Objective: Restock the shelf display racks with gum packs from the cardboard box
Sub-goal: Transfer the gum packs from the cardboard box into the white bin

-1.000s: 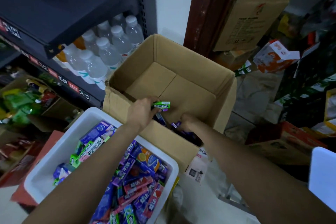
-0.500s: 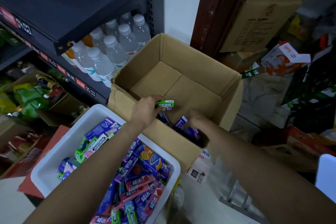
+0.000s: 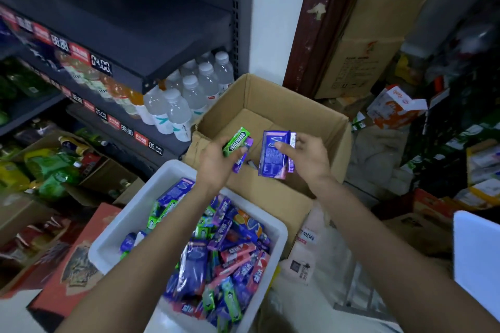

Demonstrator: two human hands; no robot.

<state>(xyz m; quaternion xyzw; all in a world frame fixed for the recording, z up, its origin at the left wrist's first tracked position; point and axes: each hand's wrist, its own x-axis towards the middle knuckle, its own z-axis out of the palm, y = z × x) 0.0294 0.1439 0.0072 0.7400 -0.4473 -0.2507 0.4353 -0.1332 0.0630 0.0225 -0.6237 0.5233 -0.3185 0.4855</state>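
Item 1, far left: dark metal shelf racks [image 3: 151, 43] with red-and-black price tags along their edges; green and yellow snack bags on the lower levels, blurred.

Item 2: clear plastic water bottles with white caps [image 3: 189, 94], standing in a cluster on a middle shelf, just left of the box. Orange drink bottles stand beside them to the left.

Item 3, near left: white plastic tub [image 3: 130, 227], part filled with a loose heap of mixed gum packs [image 3: 224, 251] in purple, blue, pink and green. My left forearm crosses above it.

Item 4: my left hand [image 3: 216, 162], raised over the near wall of the box, fingers curled round a green Doublemint gum stick pack [image 3: 236, 141] and a slim purple gum pack [image 3: 242, 158] held together under it.

Item 5, centre: open brown cardboard box [image 3: 311, 113], flaps up, standing just beyond the tub. I see a few packs in its near bottom corner between the hands; the rest of the floor I can see is bare card.

Item 6: my right hand [image 3: 308, 162], also held over the box, thumb and fingers pinching a flat blue rectangular gum pack [image 3: 272, 154] upright, with at least one thinner pack stacked behind it. The two hands are near each other but apart.

Item 7, far right: tall brown carton [image 3: 362, 43] leaning against a dark red door frame; an orange-and-white carton [image 3: 395, 108] and other stock on the floor, indistinct.
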